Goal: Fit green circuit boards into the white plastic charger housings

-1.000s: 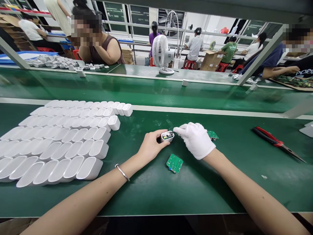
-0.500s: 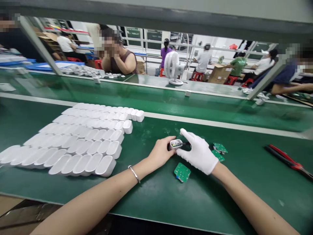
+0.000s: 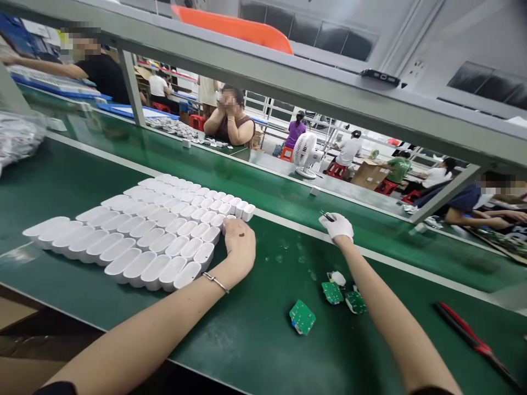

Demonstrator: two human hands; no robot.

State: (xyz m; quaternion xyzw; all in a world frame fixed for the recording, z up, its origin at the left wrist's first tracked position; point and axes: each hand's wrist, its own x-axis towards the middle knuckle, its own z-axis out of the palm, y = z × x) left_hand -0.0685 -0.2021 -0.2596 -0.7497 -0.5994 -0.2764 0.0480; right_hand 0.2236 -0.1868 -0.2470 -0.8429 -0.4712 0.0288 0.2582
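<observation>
My left hand (image 3: pixel 241 247), bare with a bracelet at the wrist, is at the right end of the rows of white plastic housings (image 3: pixel 154 266). Its fingers are closed on a white housing (image 3: pixel 229 218), mostly hidden by the hand. My right hand (image 3: pixel 340 227), in a white glove, is raised farther back over the bench near the pale strip. Closed in it is a thin dark tool that looks like tweezers (image 3: pixel 328 216), pointing left. Nearer me lie green circuit boards (image 3: pixel 302 317), two more beside my right forearm, with a small white piece (image 3: pixel 338 278).
Red-and-black-handled pliers (image 3: pixel 463 329) lie at the right on the green bench (image 3: pixel 230 351). A grey shelf beam (image 3: pixel 255 82) crosses above. Beyond stand a white fan (image 3: pixel 305 153) and several seated people. A clear plastic bag (image 3: pixel 18 137) is at the far left.
My left hand has moved left with the housing to the ends of the rows. My right hand has drawn away from it, toward the back. The view has shifted upward and tilted.
</observation>
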